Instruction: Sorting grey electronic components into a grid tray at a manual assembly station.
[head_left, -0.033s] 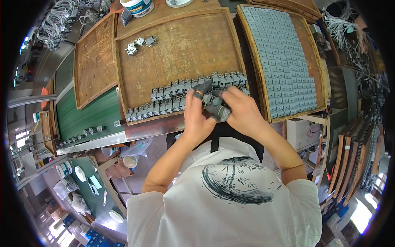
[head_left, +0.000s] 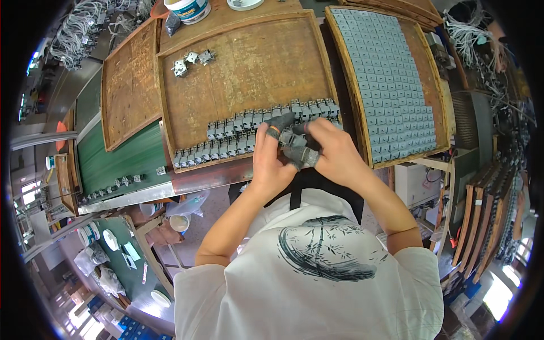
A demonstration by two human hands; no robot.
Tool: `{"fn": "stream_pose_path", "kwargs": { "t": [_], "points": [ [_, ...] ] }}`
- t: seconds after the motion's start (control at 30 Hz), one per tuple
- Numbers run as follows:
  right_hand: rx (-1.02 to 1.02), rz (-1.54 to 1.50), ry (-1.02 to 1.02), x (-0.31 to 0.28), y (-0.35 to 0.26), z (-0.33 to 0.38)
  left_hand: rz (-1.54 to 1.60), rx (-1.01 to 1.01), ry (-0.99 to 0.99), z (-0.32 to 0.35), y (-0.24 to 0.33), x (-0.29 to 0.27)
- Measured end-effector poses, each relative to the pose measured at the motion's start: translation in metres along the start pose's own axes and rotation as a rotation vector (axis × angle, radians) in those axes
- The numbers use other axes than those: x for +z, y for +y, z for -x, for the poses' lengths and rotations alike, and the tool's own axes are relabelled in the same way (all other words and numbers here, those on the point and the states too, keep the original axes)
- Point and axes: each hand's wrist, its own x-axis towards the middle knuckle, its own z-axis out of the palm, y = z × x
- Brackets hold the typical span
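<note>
Both hands meet over the near edge of a wooden tray point(head_left: 249, 68), with dark covers on the thumbs and some fingers. Between them is a small grey metal box-like part point(head_left: 290, 139). My left hand point(head_left: 271, 164) closes on its left side, thumb below and forefinger above. My right hand point(head_left: 340, 156) pinches it from the right, its covered thumb along the lower side. Just beyond the fingers, two rows of similar grey parts point(head_left: 238, 122) stand along the tray's near side. My fingers hide some of them.
A second tray point(head_left: 357, 96) at the right holds many flat grey pieces in tight rows. A few loose metal parts point(head_left: 192, 58) lie in the middle tray. Left of it are a green conveyor belt point(head_left: 122, 158) with small parts and another wooden tray point(head_left: 130, 85). A white bucket point(head_left: 188, 10) stands behind.
The held part and my fingertips have shifted very slightly, the right thumb and fingers turning a little around it. Everything else looks the same.
</note>
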Motion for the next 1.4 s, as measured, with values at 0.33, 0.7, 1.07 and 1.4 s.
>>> {"fn": "stream_pose_path", "kwargs": {
  "t": [0.33, 0.7, 1.07, 1.4],
  "points": [
    [0.162, -0.339, -0.308, -0.008, 0.031, 0.016, 0.048, 0.385, -0.085, -0.008, 0.008, 0.014],
    [0.071, -0.448, -0.123, -0.013, 0.023, 0.019, 0.323, 0.176, -0.198, -0.007, 0.01, 0.023],
    [0.34, -0.377, 0.02, -0.033, 0.019, 0.039, 0.201, 0.061, -0.335, -0.021, 0.016, 0.013],
    [-0.031, -0.139, -0.001, -0.036, 0.024, 0.039, 0.354, -0.213, -0.495, -0.022, 0.003, -0.003]
  ]
}}
